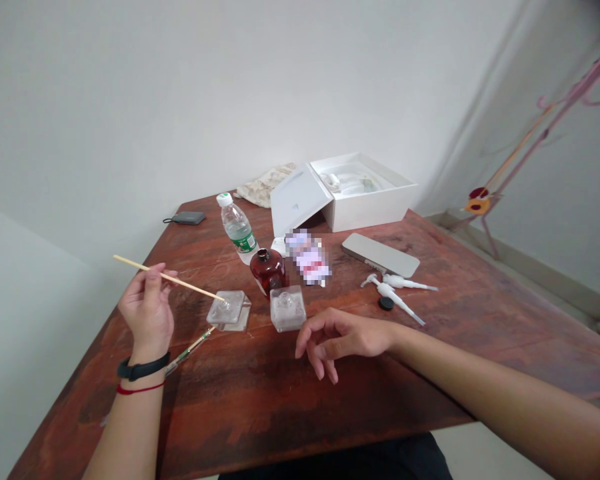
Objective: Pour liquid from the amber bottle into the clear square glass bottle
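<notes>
My left hand (147,313) pinches a thin wooden stick (167,277) whose far tip rests in the mouth of a clear square glass bottle (229,310) lying tilted on the wooden table (280,400). A second clear square bottle (287,308) stands just right of it. My right hand (337,339) hovers over the table near that second bottle, fingers curled and apart, holding nothing. A brown round glass bottle (269,269) stands behind the two clear ones. A pen-like stick (190,350) lies by my left wrist.
A plastic water bottle (237,227), an open white box (353,190), a flat grey case (380,255), two white pump heads (400,293), a black cap (386,303), a small dark device (187,218) and a folded cloth (267,183) sit farther back.
</notes>
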Available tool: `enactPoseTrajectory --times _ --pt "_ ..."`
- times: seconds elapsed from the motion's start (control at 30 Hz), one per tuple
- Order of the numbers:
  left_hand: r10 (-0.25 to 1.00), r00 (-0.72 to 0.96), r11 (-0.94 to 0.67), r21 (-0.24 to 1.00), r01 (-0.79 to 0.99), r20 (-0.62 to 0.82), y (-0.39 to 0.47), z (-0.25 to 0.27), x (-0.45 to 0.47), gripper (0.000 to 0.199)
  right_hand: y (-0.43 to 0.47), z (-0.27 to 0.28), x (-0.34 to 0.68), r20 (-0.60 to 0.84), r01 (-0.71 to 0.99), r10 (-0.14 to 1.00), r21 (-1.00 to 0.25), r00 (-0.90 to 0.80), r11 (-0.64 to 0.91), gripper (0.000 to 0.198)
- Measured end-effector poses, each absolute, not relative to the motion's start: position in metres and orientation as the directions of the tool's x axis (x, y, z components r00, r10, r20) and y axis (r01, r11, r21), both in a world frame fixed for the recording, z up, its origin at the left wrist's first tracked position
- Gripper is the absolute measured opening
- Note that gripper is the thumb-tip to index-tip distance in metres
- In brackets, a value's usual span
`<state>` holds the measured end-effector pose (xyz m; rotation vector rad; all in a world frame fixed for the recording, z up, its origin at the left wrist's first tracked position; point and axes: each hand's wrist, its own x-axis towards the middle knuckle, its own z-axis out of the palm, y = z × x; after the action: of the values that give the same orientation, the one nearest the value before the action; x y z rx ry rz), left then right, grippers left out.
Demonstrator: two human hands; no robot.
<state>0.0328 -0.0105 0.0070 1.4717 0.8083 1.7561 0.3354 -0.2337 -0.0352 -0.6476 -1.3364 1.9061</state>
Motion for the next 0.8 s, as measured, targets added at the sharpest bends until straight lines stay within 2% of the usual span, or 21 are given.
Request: enactPoseTrajectory --times 0.43,0.8 --pt "0.808 -0.107 -0.59 0.79 -0.168 0.58 -0.0165 0.0082 0.0383 0.033 -0.2316 -0.0368 0.3362 -0.027 -0.211 0.751 -0.953 -0.66 -0.219 0.05" --pt "0.831 -0.04 -0.55 0.806 -0.217 0.556 -0.0101 0.0062 0.0343 0.041 -0.2333 -0.0305 0.3376 0.007 -0.201 0.739 -0.964 -0.673 -0.175 0.039"
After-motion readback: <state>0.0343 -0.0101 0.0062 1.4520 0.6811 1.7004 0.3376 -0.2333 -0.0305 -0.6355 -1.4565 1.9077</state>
